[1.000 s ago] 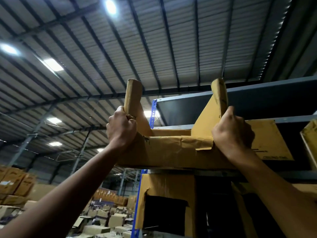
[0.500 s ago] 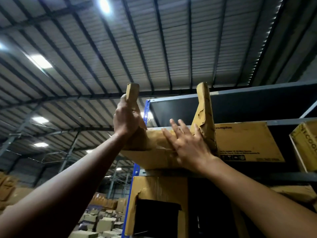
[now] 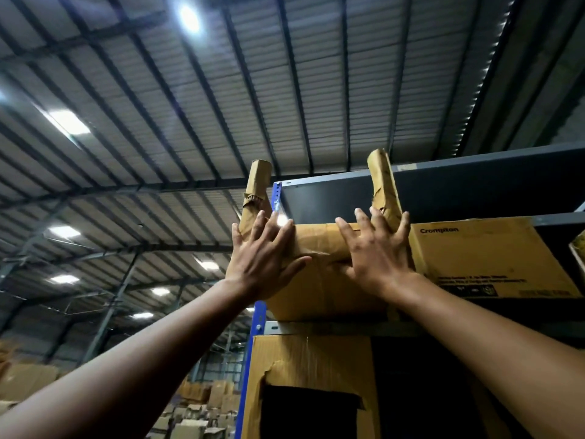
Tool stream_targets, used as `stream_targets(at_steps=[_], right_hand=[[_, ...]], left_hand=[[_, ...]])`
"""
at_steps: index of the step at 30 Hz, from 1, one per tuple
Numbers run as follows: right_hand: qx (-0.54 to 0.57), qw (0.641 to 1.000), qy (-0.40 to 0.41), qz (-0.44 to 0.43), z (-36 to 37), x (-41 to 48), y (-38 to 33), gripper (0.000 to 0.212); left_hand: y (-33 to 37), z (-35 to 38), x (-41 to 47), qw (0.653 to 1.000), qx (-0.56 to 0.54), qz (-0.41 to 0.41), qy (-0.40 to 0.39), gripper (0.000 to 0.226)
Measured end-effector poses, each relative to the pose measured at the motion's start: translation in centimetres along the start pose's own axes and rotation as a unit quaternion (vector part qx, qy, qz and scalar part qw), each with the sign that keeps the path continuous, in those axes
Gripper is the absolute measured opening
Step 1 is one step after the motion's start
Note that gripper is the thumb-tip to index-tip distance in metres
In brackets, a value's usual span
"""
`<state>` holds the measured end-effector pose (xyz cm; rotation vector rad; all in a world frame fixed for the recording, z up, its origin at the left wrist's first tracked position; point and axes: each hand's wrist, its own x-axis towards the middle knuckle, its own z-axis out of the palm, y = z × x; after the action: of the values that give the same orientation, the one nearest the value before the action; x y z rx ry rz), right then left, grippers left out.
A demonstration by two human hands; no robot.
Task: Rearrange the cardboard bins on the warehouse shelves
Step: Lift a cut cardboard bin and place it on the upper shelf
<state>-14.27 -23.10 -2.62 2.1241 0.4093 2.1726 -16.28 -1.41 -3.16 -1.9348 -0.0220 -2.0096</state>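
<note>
Cardboard bin (image 3: 319, 293) sits on the grey shelf ledge (image 3: 316, 327), overhead, in front of the blue upright (image 3: 258, 315) and mostly to the right of it. Only its left corner reaches out to the left of that post. Far to the left of the upright and well below it, we see loose stacks of cartons (image 3: 190, 423) on the warehouse floor. Just left of the upright, our left hand (image 3: 259, 261) lies flat against the bin's front left corner, fingers straight and spread wide, gripping nothing. Above this hand the bin's left side wall (image 3: 258, 182) rises, worn and creased, just left of the upright's top. To the right of the upright, our right hand (image 3: 376, 258) presses on the bin's front in the same way. Its fingers are fanned wide and hold nothing, and the tips reach the foot of the bin's right side wall (image 3: 384, 185). Farther right of the upright, a carton printed "Crompton" (image 3: 474, 251) stands on the same ledge, just beside the bin's right side. Below the ledge, also to the right of the upright, stands a second bin (image 3: 310, 359) with a torn cut-out in its front.
</note>
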Motion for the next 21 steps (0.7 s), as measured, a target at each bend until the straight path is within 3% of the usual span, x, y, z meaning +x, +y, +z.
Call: stream_targets(at_steps=[10,16,21], right_hand=[[-0.017,1.0,-0.01,-0.001,8.4,1.5,-0.3,0.081],[-0.032,0.998,-0.056,-0.023,15.6,2.3,-0.6,0.069],[-0.028,0.99,-0.128,-0.048,21.8,3.3,-1.1,0.075]], left_hand=[[-0.1,9.1,1.3,0.999,-0.03,-0.002,0.009,0.1],[0.0,17.9,1.0,1.0,-0.003,0.027,0.003,0.094],[-0.8,23.7,0.7,0.996,0.039,0.08,-0.023,0.101]])
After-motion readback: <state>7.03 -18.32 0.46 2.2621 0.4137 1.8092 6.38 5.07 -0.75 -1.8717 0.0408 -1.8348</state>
